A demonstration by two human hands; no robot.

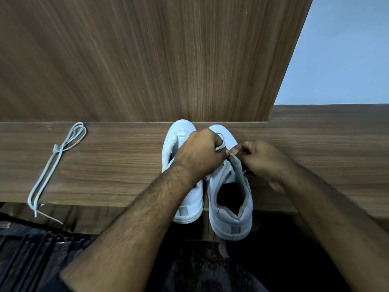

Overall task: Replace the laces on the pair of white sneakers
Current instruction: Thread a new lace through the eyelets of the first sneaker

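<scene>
Two white sneakers stand side by side on a wooden shelf (117, 165), toes toward the back panel, heels over the front edge. The left sneaker (190, 207) is partly covered by my left forearm. Over the right sneaker (229, 194), my left hand (202, 154) grips a loop of white lace (221, 144) near the toe end. My right hand (261, 161) pinches at the tongue and eyelet area on that shoe's right side. A second, loose white lace (52, 165) lies knotted at the shelf's left, its ends hanging past the front edge.
A tall wooden back panel (147, 60) rises directly behind the shoes. A pale blue wall (341, 60) shows at the upper right. Below the shelf edge are dark fabric and a dark slatted surface (31, 249).
</scene>
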